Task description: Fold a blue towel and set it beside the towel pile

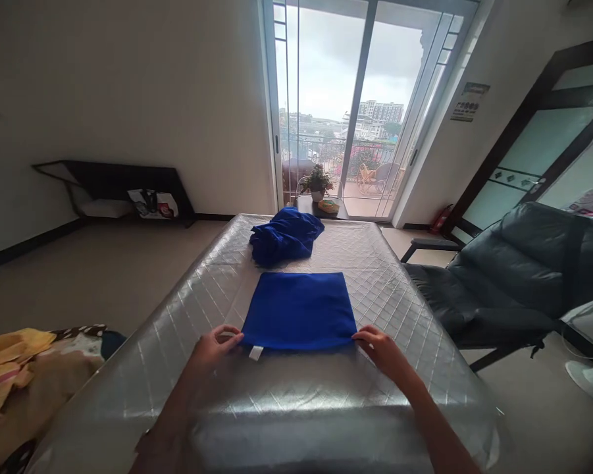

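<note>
A folded blue cloth [299, 309] lies flat on the silver quilted table [178, 309], with a small white tag at its near left corner. My left hand [214, 345] pinches that near left corner. My right hand [380, 347] pinches the near right corner. Both hands rest low on the table surface at the cloth's near edge. Farther back on the table sits a crumpled pile of blue cloth [283, 236], untouched.
A black leather armchair [513, 276] stands close to the table's right side. Yellow and patterned fabric [24, 375] lies at the lower left. A small table with a potted plant [317, 183] stands before the glass balcony doors. A low dark shelf [113, 187] lines the left wall.
</note>
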Available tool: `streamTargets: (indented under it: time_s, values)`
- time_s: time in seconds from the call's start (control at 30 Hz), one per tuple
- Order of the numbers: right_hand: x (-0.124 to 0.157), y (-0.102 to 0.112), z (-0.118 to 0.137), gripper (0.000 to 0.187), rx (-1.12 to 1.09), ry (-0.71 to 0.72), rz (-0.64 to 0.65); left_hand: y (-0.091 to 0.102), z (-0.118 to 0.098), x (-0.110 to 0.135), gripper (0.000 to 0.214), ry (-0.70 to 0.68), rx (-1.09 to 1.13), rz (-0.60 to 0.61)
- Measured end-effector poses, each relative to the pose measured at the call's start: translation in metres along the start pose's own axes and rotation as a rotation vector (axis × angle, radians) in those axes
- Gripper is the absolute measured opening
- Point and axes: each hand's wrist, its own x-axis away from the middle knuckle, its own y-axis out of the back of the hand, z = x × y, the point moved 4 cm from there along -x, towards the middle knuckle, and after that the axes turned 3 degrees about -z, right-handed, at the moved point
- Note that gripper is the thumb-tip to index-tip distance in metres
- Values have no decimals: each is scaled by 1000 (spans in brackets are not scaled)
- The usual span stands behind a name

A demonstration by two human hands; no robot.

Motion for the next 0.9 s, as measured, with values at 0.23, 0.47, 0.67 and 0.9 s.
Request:
streamTargets:
  time_s: [0.23,0.47,0.67,0.9]
  values:
    - [25,-22,-5,34,169,-69,70,-12,22,20,32,28,-317,-43]
    - [35,-22,4,37,271,2,69,-16,20,34,27,29,-667,-110]
    - [45,-24,9,35,256,-11,77,-22,23,47,33,73,-913,-86]
    - [41,-16,21,31,208,-96,153,-24,28,62,37,58,-944,-62]
